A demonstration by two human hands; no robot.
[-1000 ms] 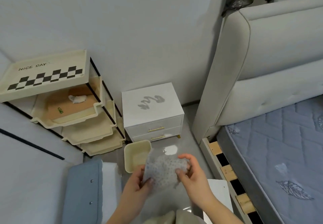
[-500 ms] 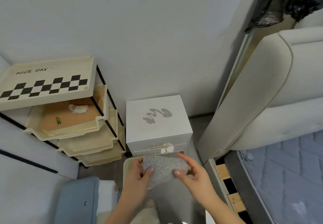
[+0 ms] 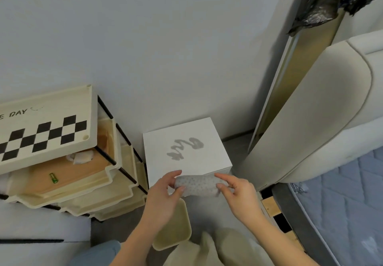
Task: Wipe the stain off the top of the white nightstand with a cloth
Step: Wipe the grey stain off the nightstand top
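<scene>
Cloth (image 3: 196,184): pale grey with fine dark dots, folded into a soft oblong roll. You hold it by its two ends. Your left hand (image 3: 163,195) pinches one end between thumb and fingers, and your right hand (image 3: 240,195) pinches the other in the same way. The roll sits at the front edge of the nightstand (image 3: 209,162) and covers part of that edge; whether it touches the top cannot be told.

The nightstand is a white box with a matt, square top. The stain (image 3: 184,148) is a grey smeared zigzag near the middle of the top, apart from the cloth. Your hands and the cloth hide most of the front face.

Left of the nightstand stands a rack (image 3: 47,120) of cream plastic trays on thin black rods. Its top tray bears a black checker band and the letters "E DAY", cut off by the frame. The tray below has a brown liner carrying a crumpled white wad (image 3: 80,157) and a small green cylinder (image 3: 53,178).

A cream bin (image 3: 176,230) with rounded corners lies on the floor under your left wrist, partly hidden. To the right are a padded cream headboard (image 3: 321,120) and a quilted blue-grey mattress (image 3: 342,193), both cut off.
</scene>
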